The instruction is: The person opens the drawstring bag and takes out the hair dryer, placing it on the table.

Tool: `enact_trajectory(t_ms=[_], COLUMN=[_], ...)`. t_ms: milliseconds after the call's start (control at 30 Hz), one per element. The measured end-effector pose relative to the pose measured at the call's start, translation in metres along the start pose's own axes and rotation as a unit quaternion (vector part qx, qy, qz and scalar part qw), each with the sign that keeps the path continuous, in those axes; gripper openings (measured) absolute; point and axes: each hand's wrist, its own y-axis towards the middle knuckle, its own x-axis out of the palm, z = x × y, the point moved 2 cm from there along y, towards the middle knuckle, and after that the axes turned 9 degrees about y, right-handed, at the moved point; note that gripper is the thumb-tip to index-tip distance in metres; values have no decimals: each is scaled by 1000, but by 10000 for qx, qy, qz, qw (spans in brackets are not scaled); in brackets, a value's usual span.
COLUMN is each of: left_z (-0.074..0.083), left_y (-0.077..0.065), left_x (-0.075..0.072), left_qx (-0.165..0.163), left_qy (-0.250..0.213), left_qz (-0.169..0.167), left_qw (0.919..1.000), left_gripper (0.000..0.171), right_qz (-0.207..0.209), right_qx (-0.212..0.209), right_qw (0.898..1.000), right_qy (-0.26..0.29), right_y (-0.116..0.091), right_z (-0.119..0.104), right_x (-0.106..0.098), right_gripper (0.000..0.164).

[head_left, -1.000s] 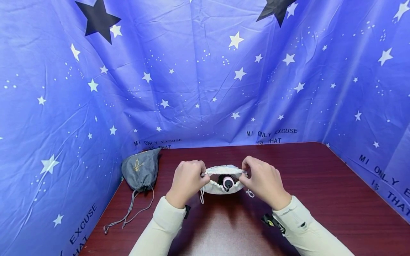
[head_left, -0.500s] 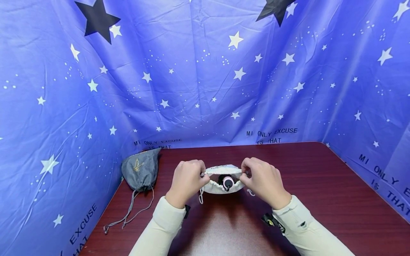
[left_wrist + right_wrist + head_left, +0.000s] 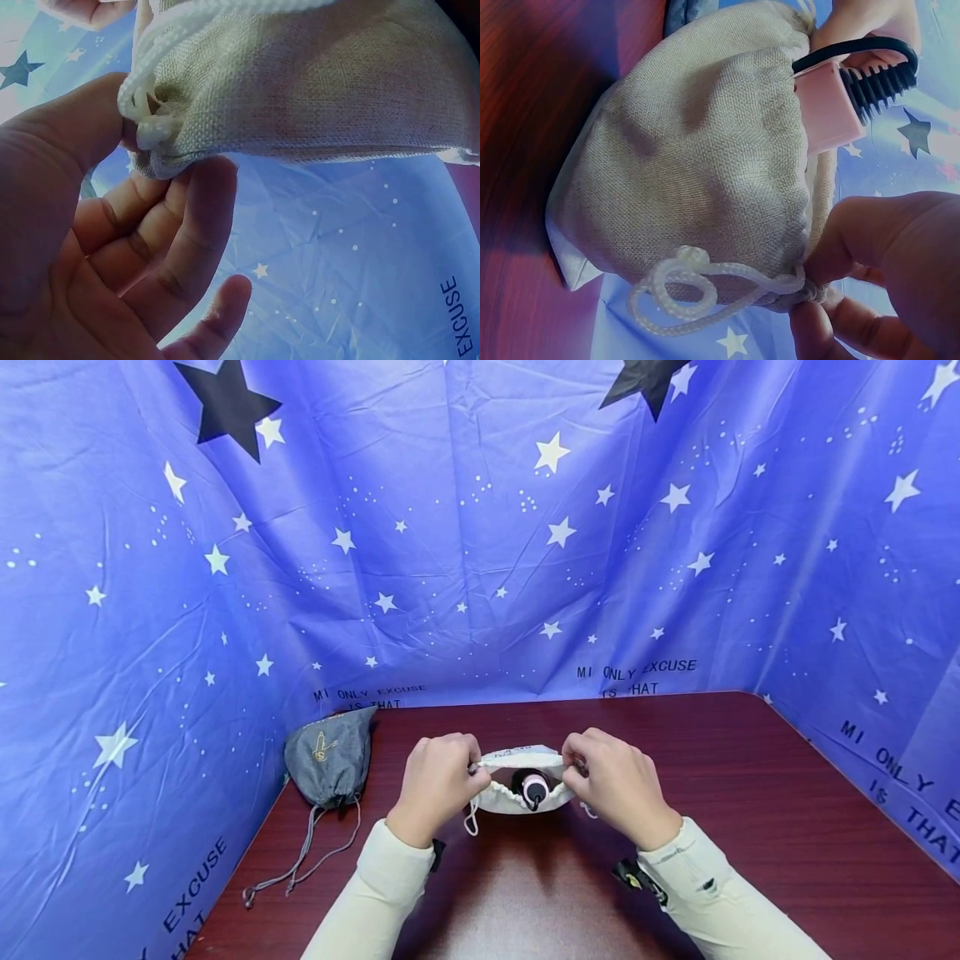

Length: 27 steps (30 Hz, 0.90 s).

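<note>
Between the two hands stands a beige cloth drawstring bag [image 3: 517, 806], its mouth spread apart. My left hand [image 3: 442, 781] pinches the left corner of the mouth, where a white cord [image 3: 154, 127] loops out. At the opposite corner my right hand [image 3: 618, 785] pinches the rim beside a knotted white cord [image 3: 682, 292]. A pink device [image 3: 829, 109] with a black ribbed cable end [image 3: 881, 86] pokes up out of the mouth; its lower part is hidden inside the bag. Its black cable bends back down into the bag.
A grey drawstring pouch [image 3: 330, 760] with a gold print lies at the table's left side, its grey cords [image 3: 303, 852] trailing toward the front. Blue star-printed cloth [image 3: 480, 568] hangs behind and on both sides of the dark red table [image 3: 787, 827].
My right hand has shifted very slightly left along with the bag's right corner. Otherwise the hold on the bag and the pink device inside look the same.
</note>
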Motion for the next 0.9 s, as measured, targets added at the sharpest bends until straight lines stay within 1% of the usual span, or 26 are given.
enact_trajectory(t_ms=[100,233,433,600,900], left_z=[1,3,6,6,3], left_y=[0,-1,-2,-2,-2], left_x=[1,2,4,3,1], left_qx=[-83,-151,-73,-30,60], left_qy=[-41,-109,62,131,141], left_qz=[33,67,216,255,92], left_qw=[10000,9998,9997,9996,9998], left_gripper=[14,15,16,17,19], right_qz=[-115,-149,-154,-94,-101], right_qx=[-106,-261,-296,-258,-82], right_qw=[9999,9995,9991,9992,9997], right_qy=[36,73,247,294,229], right_y=[0,0,1,1,-1], right_z=[0,-1,-2,-1,-1], right_x=[2,5,9,10,7], right_gripper=[19,13,7,12,20])
